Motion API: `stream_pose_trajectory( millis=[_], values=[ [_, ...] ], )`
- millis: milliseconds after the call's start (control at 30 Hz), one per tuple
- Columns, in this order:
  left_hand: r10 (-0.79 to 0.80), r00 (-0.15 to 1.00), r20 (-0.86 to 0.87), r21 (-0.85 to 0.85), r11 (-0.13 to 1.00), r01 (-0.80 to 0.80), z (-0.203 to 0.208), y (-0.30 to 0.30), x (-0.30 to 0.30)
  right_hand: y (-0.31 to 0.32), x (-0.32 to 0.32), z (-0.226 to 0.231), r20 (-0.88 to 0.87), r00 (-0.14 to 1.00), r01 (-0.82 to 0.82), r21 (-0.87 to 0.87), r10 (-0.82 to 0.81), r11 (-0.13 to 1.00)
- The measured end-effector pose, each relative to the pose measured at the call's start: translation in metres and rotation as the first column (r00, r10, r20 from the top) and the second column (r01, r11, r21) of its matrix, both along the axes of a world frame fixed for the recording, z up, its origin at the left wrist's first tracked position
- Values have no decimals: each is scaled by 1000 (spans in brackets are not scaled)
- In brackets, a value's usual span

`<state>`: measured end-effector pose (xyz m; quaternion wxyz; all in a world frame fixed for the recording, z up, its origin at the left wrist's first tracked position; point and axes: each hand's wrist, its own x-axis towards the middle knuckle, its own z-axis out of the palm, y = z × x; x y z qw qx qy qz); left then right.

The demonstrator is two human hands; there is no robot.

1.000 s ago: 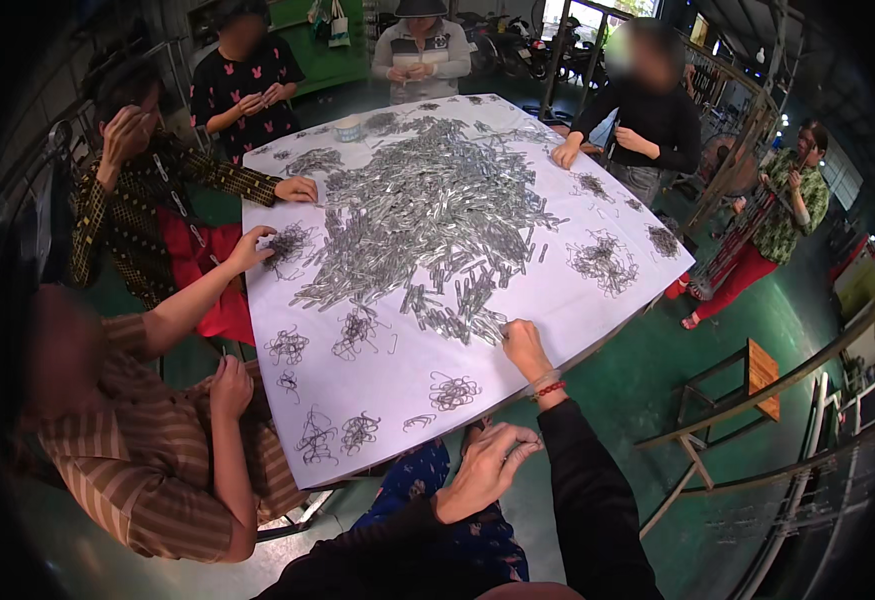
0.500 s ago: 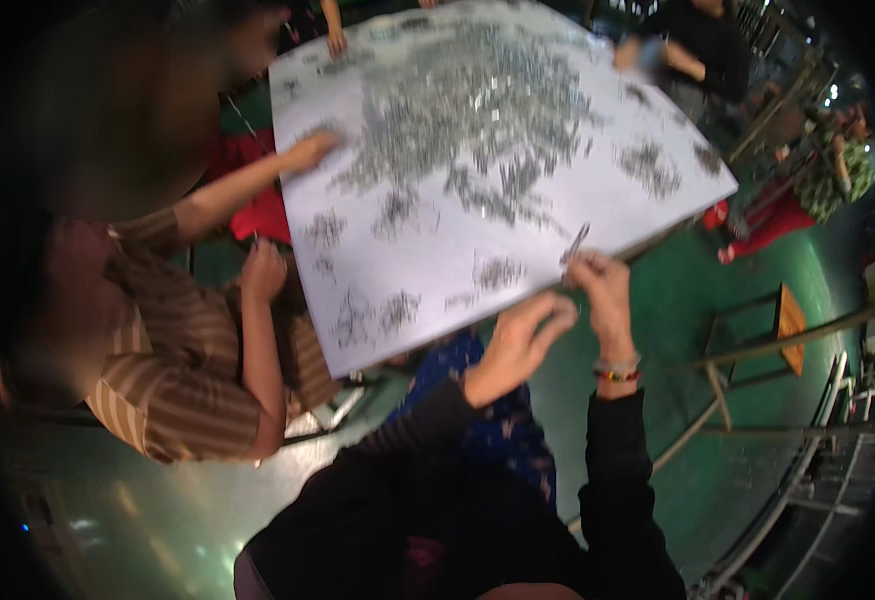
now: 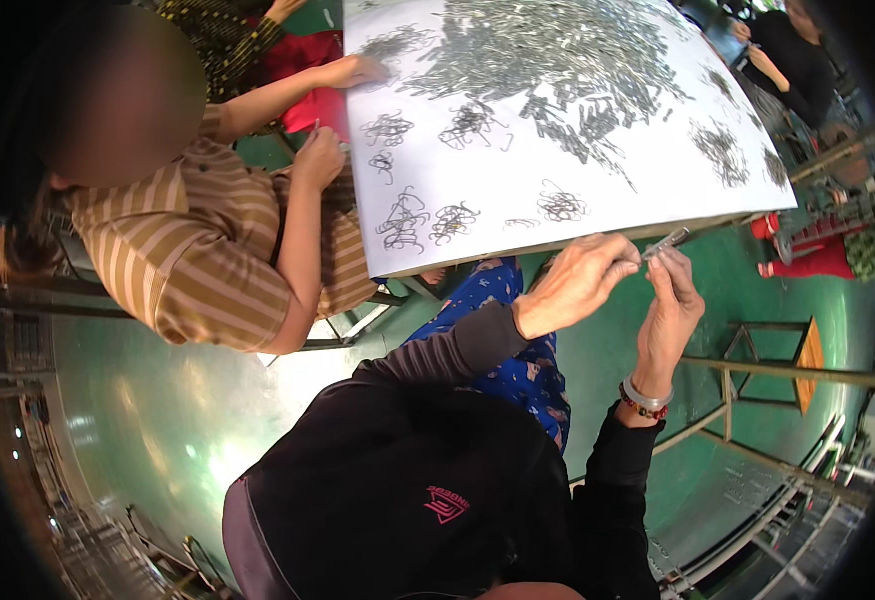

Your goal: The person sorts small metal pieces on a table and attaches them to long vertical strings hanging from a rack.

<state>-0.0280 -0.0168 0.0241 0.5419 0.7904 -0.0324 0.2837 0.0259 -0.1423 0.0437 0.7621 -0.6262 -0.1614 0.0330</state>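
Note:
My right hand (image 3: 672, 305) pinches a slim grey metallic piece (image 3: 667, 242) upright between thumb and fingers, just off the near edge of the table. Beside it, my left hand (image 3: 579, 283) has its thumb and fingertips pinched together near the lower end of that piece. What those left fingertips hold, if anything, is too small to make out. On the white tabletop (image 3: 517, 190) lies a big heap of slender grey-green pieces (image 3: 557, 60). Several tangles of thin dark curly strips surround it, the closest being a small tangle (image 3: 562, 203) beyond my left hand.
At my left sits a person in a striped shirt (image 3: 207, 240), one hand (image 3: 355, 70) on the tabletop and the other (image 3: 319, 157) raised by its edge. Another person in black (image 3: 792, 65) is at the far right. A wooden-topped stool (image 3: 808, 365) and metal rails (image 3: 787, 370) stand right.
My left hand has come up to the piece in my right hand; before, its fingers were apart from it. The view has shifted, placing the table higher and further right.

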Motion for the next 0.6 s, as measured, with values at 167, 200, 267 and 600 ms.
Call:
stream_pose_trajectory(
  millis=[167, 200, 267, 600],
  values=[
    [27, 998, -55, 34, 999, -25, -14, 8, -12, 16, -13, -9, -18, 1000, 22, 59, -21, 998],
    [44, 998, -40, 23, 999, -43, -16, 12, -12, 16, -14, -12, -31, 999, 11, 73, -9, 997],
    [79, 997, -12, 3, 997, -79, -19, 20, -13, 16, -16, -17, -24, 1000, 13, 65, -12, 998],
    [691, 697, -192, 813, 510, -281, -128, 190, 105, 13, -11, -18, 24, 996, 92, -81, -91, 992]
  ],
)
